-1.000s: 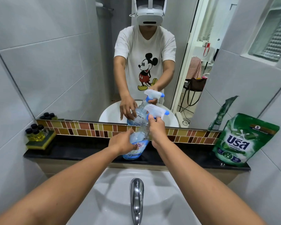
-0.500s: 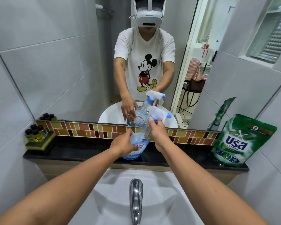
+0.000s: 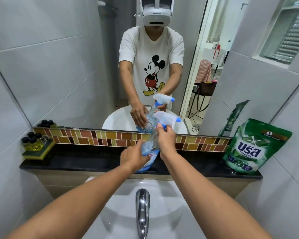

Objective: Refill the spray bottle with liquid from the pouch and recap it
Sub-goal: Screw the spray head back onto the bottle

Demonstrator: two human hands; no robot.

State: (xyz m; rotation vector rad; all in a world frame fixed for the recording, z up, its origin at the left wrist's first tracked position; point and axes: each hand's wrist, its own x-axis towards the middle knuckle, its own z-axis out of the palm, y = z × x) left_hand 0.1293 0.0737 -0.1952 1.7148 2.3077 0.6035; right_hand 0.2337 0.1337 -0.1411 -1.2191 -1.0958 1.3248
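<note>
Spray bottle [image 3: 149, 150] sits on the black counter [image 3: 93, 161] right behind the sink [image 3: 164, 195], leaning a bit to the right, with its white-and-blue trigger head [image 3: 166, 118] on. The left hand [image 3: 134, 156] has its grip wrapped round the blue lower body, and the right hand [image 3: 166, 140] grips the neck just under the trigger, so both hide a lot of the bottle. The green refill pouch [image 3: 252, 147] stands well apart at the counter's right end, against the wall. Far left, little black-capped bottles [image 3: 32, 140] sit on a sponge [image 3: 39, 153]. The faucet [image 3: 142, 209] is out front and the mirror [image 3: 59, 66] behind.
</note>
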